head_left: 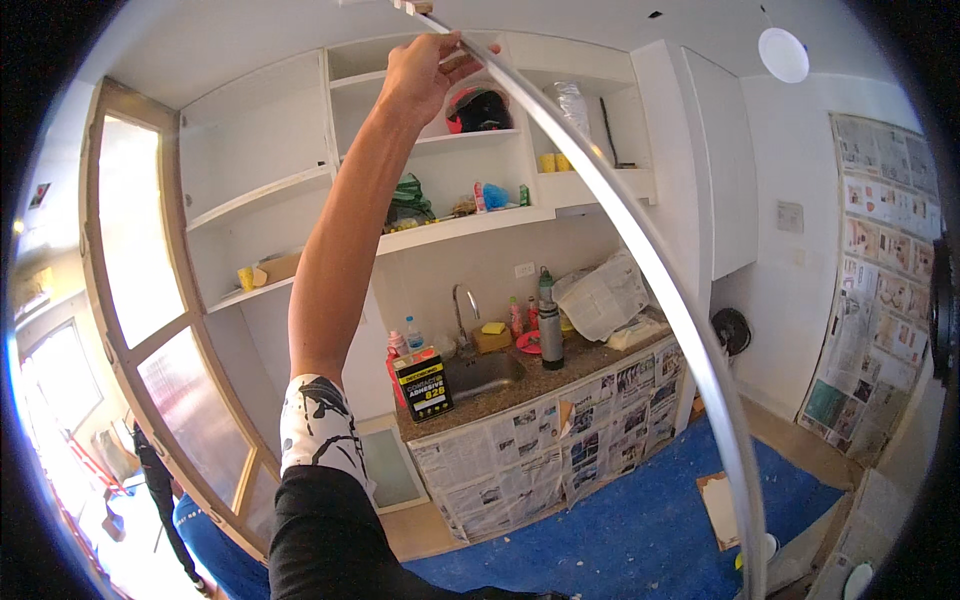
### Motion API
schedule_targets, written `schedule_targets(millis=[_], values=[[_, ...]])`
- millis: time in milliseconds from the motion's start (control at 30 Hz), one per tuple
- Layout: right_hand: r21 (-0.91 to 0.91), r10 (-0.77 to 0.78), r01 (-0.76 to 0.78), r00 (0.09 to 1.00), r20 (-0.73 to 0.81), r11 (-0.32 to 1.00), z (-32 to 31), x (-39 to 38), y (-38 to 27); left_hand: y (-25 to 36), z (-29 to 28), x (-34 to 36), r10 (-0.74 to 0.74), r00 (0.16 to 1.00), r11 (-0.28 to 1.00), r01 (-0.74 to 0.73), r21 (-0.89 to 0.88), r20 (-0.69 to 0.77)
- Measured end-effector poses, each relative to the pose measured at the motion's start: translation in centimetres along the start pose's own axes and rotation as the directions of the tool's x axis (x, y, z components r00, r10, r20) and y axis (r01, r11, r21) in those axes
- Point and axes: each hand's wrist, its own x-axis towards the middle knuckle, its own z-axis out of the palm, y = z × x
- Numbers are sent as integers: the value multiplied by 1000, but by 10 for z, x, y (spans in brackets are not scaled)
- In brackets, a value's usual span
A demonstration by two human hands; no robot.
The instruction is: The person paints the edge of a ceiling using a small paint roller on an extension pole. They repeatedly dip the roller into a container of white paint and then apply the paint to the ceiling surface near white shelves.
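My left arm reaches up through the middle of the view, in a black sleeve over a white patterned cuff. High up, my left hand (pixel 425 75) is closed on a long silvery bar (pixel 655 240), its fingertips showing past the bar's far side. From the top edge the bar runs down to the lower right, looking curved in this lens. A small wooden-looking piece (pixel 415 7) shows at its upper end. My right hand is out of view.
Open white shelves (pixel 460 215) hold a helmet (pixel 478 110) and bags. Below stands a newspaper-covered counter with a sink (pixel 485 385), an adhesive can (pixel 422 385) and a grey bottle (pixel 551 335). A wood-framed glass door (pixel 185 400) is left; a blue sheet (pixel 620 520) covers the floor.
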Motion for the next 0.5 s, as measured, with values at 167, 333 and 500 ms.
schedule_targets(millis=[167,333,500], values=[[199,481,-572,796,368,796,101,86,8,-71,-78,28,-146,972,989,148,-3,-182],[151,520,-587,789,326,795,184,141,3,-121,-135,51,-183,953,974,208,86,-241],[159,544,-600,787,291,784,220,164,3,-146,-165,56,-176,948,974,206,91,-266]])
